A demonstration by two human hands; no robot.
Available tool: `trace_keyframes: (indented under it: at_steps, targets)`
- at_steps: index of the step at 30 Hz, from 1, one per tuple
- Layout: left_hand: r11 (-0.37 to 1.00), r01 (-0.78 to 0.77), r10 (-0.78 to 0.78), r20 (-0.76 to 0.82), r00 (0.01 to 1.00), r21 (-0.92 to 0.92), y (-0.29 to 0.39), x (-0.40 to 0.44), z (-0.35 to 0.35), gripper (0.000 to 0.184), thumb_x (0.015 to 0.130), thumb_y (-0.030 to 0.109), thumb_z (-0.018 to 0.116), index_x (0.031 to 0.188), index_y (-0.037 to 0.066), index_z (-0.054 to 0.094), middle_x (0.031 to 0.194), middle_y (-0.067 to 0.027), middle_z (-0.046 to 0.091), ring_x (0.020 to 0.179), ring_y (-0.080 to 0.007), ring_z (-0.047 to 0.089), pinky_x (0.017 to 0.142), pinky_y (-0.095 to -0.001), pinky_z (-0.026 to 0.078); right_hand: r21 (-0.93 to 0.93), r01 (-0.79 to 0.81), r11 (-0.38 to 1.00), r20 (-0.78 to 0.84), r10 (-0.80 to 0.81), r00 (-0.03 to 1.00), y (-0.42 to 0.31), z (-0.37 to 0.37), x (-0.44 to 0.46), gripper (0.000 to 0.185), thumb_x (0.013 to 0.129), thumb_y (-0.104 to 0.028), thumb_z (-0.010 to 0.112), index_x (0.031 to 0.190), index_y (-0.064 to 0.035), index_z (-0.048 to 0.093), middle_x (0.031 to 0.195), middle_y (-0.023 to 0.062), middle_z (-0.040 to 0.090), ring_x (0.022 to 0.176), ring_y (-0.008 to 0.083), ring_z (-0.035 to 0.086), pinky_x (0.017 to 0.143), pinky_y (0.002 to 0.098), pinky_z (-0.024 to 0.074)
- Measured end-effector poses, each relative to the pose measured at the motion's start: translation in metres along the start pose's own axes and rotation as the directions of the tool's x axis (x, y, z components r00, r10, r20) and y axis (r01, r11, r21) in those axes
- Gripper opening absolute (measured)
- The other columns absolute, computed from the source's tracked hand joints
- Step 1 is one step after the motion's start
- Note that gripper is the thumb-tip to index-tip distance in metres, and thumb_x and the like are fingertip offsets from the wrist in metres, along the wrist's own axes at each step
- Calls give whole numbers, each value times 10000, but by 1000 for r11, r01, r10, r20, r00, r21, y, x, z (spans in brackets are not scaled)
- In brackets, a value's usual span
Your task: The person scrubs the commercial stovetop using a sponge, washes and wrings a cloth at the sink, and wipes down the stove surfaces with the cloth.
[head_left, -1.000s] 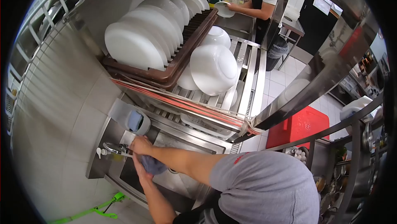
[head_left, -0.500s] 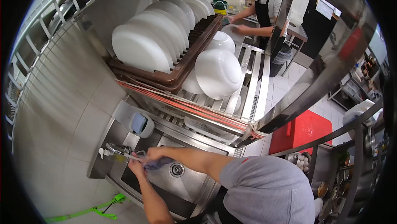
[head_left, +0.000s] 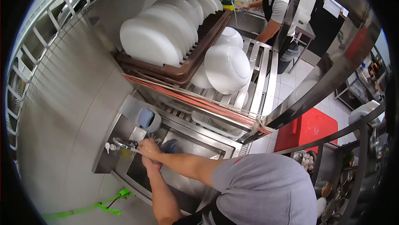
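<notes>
Cloth (head_left: pixel 169 146) in the sink (head_left: pixel 198 141), just beside the right hand (head_left: pixel 149 148)

We see the right hand pressed against the left hand (head_left: pixel 151 164), which lies at its six o'clock. The right hand's fingers look curled, but we cannot tell whether either hand grips anything. Taking the hands as our dial's centre, we find the dark blue-grey cloth between two and three o'clock, and the tap (head_left: pixel 126 143) near, towards ten. At twelve stands a pale container (head_left: pixel 156 125) holding a blue block (head_left: pixel 145 117) (a sponge by its look, though we cannot be sure). Farther up at twelve, white plates (head_left: pixel 149 42) stand on edge in a brown rack (head_left: pixel 166 71); at one, white bowls (head_left: pixel 227 69) rest on metal slats (head_left: pixel 266 65). Beyond them, we see a person (head_left: pixel 283 7) in a dark apron.
</notes>
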State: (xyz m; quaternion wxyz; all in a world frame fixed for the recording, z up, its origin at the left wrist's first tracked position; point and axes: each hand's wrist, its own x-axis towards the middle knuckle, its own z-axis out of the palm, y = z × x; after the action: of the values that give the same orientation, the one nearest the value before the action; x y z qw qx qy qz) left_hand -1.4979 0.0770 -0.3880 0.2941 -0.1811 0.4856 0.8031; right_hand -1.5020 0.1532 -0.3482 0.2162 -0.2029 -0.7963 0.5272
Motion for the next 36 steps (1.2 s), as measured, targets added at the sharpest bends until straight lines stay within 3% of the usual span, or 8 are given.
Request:
trace_keyframes:
  at_steps: [8,10,15,18,22,30,34,36]
  targets:
    - [997,72,-70,192,979,-6,34,-53,1,387,972,428,568,1174,103,623,1061,-33,672,904,-156,652,697,-355,528,76,47,996,171,-60,984,11,-4,16,288,864,-271,681,737,-13,699,643,173,647,629,312,678,625,443,521]
    - [847,-286,174,273,946,449,46,-48,-22,307,999,282,573,1191,48,623,1045,-65,690,884,-185,677,770,-332,540,240,-27,970,410,-76,909,11,-25,19,424,908,-408,698,751,-15,672,587,56,545,592,62,447,520,332,418]
    - [899,-429,430,12,903,88,58,-33,-45,332,989,314,614,1178,41,638,1096,-78,686,957,-228,671,875,-387,533,-24,47,999,862,-3,507,11,-91,7,436,829,-444,790,825,-13,729,738,52,677,694,101,579,612,332,465]
    - [927,-158,180,34,983,-339,39,-47,-44,414,991,362,595,1229,24,628,1194,-105,671,1092,-262,650,966,-403,516,148,-92,985,694,-37,719,37,-80,22,503,778,-484,820,887,-1,729,734,54,674,646,117,563,566,321,439]
    - [982,31,43,-377,925,188,-2,-13,-25,385,1005,382,548,1178,46,625,1159,-73,678,1066,-231,667,951,-374,526,519,-503,691,479,253,841,-11,-30,-25,537,810,-515,756,758,18,727,685,152,696,705,316,684,709,419,531]
    - [995,88,-88,-12,996,-45,3,-17,3,201,938,298,522,957,133,636,903,-45,648,893,-208,650,744,-346,520,8,-172,985,1,172,985,-17,-11,-14,269,819,-288,625,785,-39,721,764,195,700,753,427,687,802,511,552]
    - [875,198,380,879,287,-442,0,34,-35,422,920,502,577,1146,152,643,1036,-45,697,1023,-211,662,838,-370,549,-218,75,973,3,-76,997,-20,12,-41,396,812,-477,608,830,-120,777,908,235,712,1015,365,684,1058,644,391]
    - [987,145,-156,215,964,65,24,-26,-14,483,908,571,579,1153,158,637,984,-27,697,957,-211,679,813,-373,557,-151,11,988,91,3,996,-16,-2,-17,215,846,-238,625,785,-62,732,834,167,707,803,401,687,809,488,547]
